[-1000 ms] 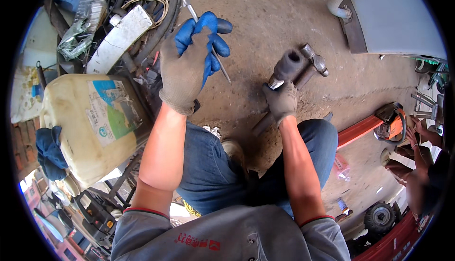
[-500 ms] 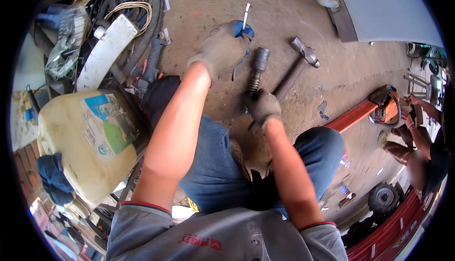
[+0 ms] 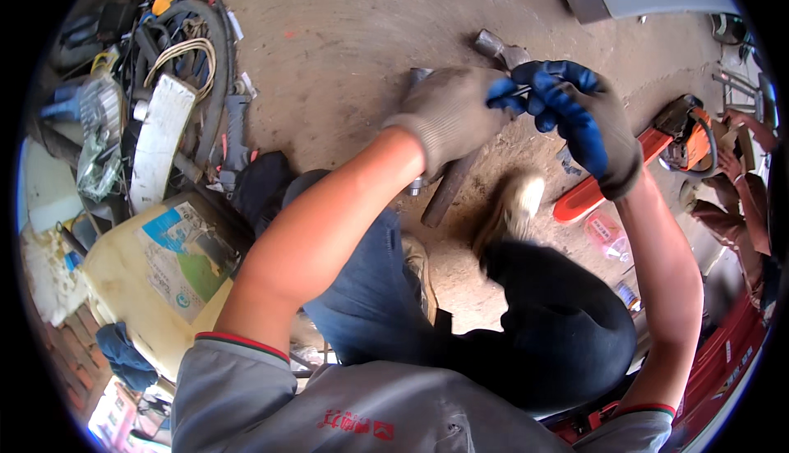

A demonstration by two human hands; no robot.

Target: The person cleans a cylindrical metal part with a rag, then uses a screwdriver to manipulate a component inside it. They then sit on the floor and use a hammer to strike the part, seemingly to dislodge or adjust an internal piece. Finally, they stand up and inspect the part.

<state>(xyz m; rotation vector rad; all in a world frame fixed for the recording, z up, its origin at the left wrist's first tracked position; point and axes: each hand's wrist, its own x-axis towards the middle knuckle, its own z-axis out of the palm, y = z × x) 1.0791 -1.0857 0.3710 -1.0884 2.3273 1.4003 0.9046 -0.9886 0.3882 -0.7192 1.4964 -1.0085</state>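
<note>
Slim metal rod (image 3: 523, 91) is held up between both hands, above the concrete floor (image 3: 345, 50). Left hand (image 3: 462, 112), in a grey glove with blue-coated palm side, is closed on the rod at the fingertips. Right hand (image 3: 585, 120), same glove type, is brought up against the rod's other side, fingers curled; whether it's gripped there can't be told, too small and partly covered.

Ball-peen hammer (image 3: 499, 46) is laid on the floor beneath the hands, handle angled back toward the shoes, middle part covered by the left glove. Dark metal piece (image 3: 420, 74) is mostly hidden by the same glove.

To the right, orange chainsaw (image 3: 689, 145) is set down with its bar in a red-orange cover (image 3: 582, 196); clear plastic bottle (image 3: 606, 235) is left near the tip. A co-worker's hand (image 3: 729, 163) is seen beside the saw. Yellowed jerrycan (image 3: 123, 280) is parked at left, dark blue glove (image 3: 126, 356) draped on it.
</note>
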